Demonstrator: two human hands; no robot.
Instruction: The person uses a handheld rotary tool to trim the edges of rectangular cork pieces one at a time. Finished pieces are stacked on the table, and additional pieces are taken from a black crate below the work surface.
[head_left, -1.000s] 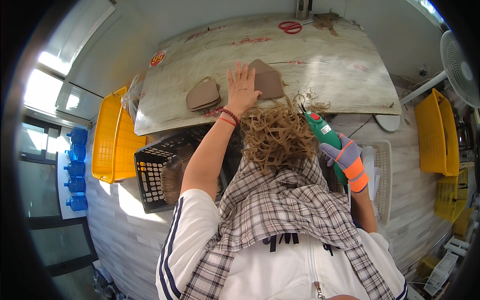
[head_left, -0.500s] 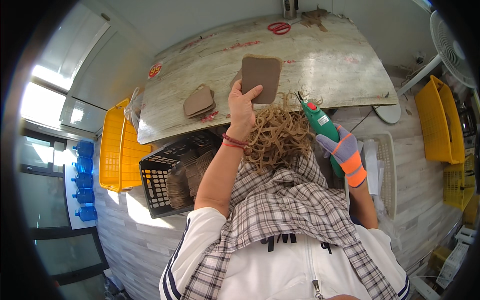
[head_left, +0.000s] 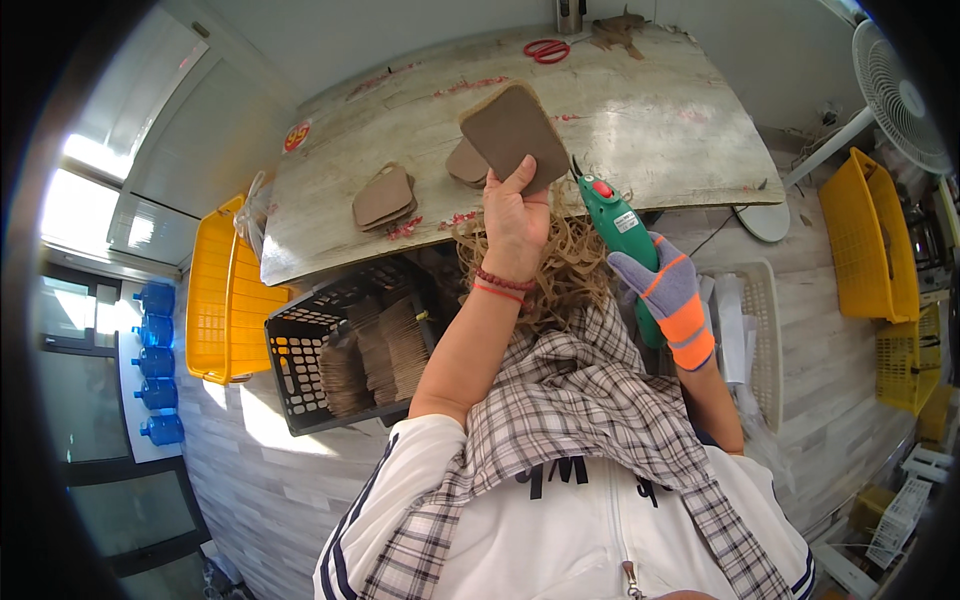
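My left hand [head_left: 516, 228] grips a flat brown rounded-corner piece [head_left: 512, 132] by its lower edge, thumb on top, above the table. A fuzzy tan fringe runs along part of the piece's border. In my right hand [head_left: 660, 290], gloved in grey and orange, is a green electric scissors [head_left: 620, 222] with a red button. Its blade tip points up, close to the lower right of the brown piece. Below my left wrist, a heap of tan trimmed strips [head_left: 570, 270] lies on my plaid apron [head_left: 560, 410]. Two small stacks of similar pieces [head_left: 385, 198] rest on the table, one partly hidden behind the held piece.
The worn table [head_left: 680, 130] carries red-handled scissors [head_left: 547, 51] at its far side. A black crate [head_left: 300, 400] of stacked brown pieces stands left of my lap, beside a yellow basket [head_left: 215, 330]. At right are a pale crate [head_left: 765, 340], a white fan [head_left: 895, 85] and another yellow basket [head_left: 860, 240].
The brown piece has tilted, its top leaning left, and my left hand has shifted right. The electric scissors in my right hand has moved left and up, closer to the piece.
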